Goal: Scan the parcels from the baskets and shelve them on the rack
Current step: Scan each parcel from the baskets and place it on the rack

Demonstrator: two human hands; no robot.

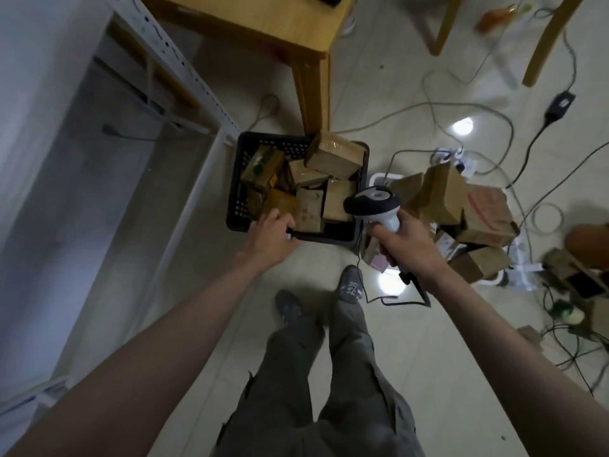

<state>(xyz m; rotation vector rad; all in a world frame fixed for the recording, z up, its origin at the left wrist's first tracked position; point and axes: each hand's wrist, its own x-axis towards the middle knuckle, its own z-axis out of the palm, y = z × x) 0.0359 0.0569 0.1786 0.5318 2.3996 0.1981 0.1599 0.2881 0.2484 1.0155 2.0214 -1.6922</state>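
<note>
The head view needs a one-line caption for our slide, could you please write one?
Left hand grips the rim of the black basket of parcels while the right hand holds the scanner.

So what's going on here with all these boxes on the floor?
A person is sorting parcels. Their right hand grips a barcode scanner, while their left hand holds the near rim of a black basket full of cardboard parcels. A white basket beside it is heaped with more boxes. The white rack stands to the left. No parcel has been lifted out yet.
</note>
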